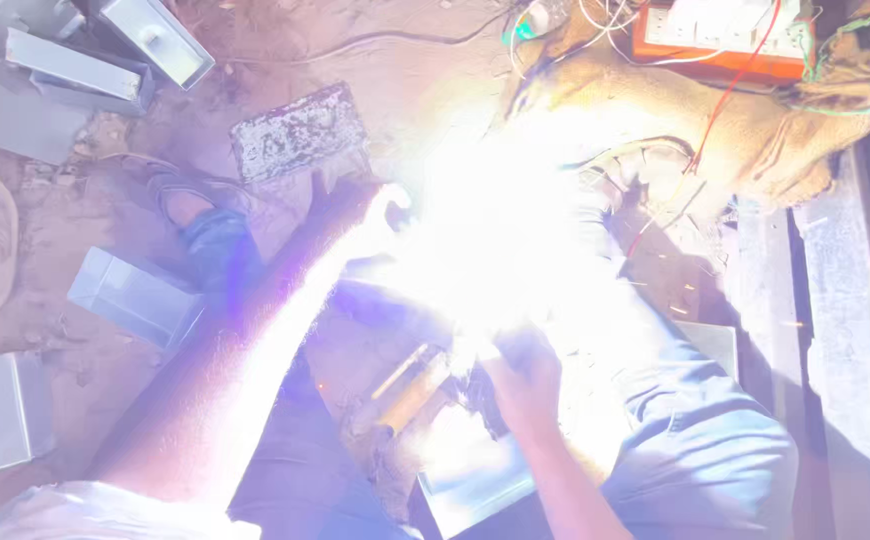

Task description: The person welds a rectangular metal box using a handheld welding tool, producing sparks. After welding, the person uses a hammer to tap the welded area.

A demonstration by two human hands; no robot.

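Mid-weld, prob.: right hand (pixel 527 372) gripped shut on sth hidden by arc glare (pixel 495 240), left hand (pixel 380 205) at 11 o'clock, grip can't tell; metal box (pixel 470 475) at 6 o'clock; next needs steady aim.

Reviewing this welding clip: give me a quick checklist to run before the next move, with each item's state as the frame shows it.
1. Weld spot visible: not ok, white glare hides it.
2. Right hand on the work: ok, at the metal box.
3. Left hand grip: cannot tell, washed out.
4. Gloves: not ok, both hands bare.
5. Hammer within reach: ok, beside the box.
6. Wires away from sparks: cannot tell.
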